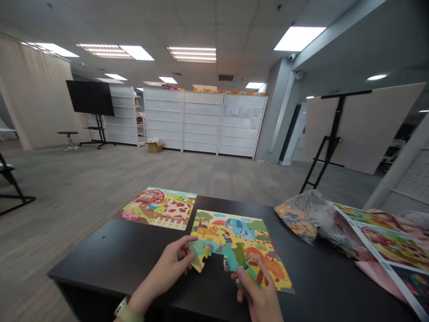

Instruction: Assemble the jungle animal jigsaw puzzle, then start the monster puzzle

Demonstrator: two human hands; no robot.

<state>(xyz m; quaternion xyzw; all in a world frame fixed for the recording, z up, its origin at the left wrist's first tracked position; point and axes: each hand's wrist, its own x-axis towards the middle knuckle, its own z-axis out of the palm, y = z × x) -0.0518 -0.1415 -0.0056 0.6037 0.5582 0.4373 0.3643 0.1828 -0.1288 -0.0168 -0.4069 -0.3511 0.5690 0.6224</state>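
My left hand (164,273) is shut on a colourful jigsaw piece (200,255), holding it at the lower left of an animal-scene jigsaw puzzle (234,241). My right hand (256,290) pinches another piece (246,273) at the puzzle's lower edge, and its fingers hide part of that piece. A gap in the puzzle (217,264) between my hands shows the dark table through it. Beyond the puzzle, a farm-scene jigsaw puzzle (157,208) lies flat at the table's far left corner, apart from my hands.
The black table (100,268) holds a clear plastic bag of printed pieces (298,219) and printed puzzle sheets (385,241) on the right. A black easel (330,138), a wall-mounted-style screen on a stand (90,97), white shelving (201,120) and a cardboard box (154,146) stand beyond.
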